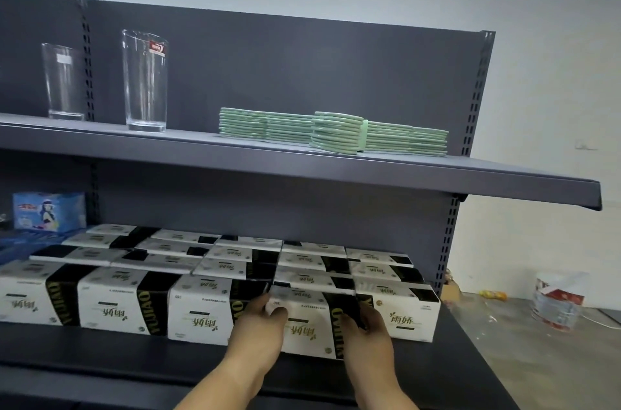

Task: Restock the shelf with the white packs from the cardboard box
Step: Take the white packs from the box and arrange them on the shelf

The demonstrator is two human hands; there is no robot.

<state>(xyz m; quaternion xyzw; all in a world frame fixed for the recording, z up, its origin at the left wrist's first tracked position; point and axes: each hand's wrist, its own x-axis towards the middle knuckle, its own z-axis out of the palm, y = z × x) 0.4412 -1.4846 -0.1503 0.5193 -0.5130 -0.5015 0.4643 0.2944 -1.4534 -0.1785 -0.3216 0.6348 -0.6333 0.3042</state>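
Now, at the far left end of the lower shelf (100, 345): a blue printed pack (50, 214) up against the back panel, dark blue items below it too blurred to name. Next along, rows of white packs (134, 302) with black bands, running from the shelf's back panel out toward its front edge, front row standing on edge, lettering upside down. Up on the upper shelf (403, 171), toward its left end, two clear glasses: a shorter glass (62, 82) at the far left, a taller glass (145, 80) with a red label just right of the upright. Further right on the same shelf, a flat stack of pale green hangers (332, 132) reaching toward the right end.

Back down, right of centre along the front row: left hand (260, 325) on the left end of the held white pack (312, 322), fingers curled over its top corner, thumb on the front face. Pack sitting in the front row, between a neighbour on the left and another on the right, slightly proud of the line and nearer the front edge. Right hand (368, 332) gripping the pack's right end over the black band, fingers wrapped round the side. Both forearms reaching in from the bottom.

Off the shelf's right end, on the grey floor: a wrapped red-and-white bundle (557, 302), small yellow bits nearby, too blurred to identify.
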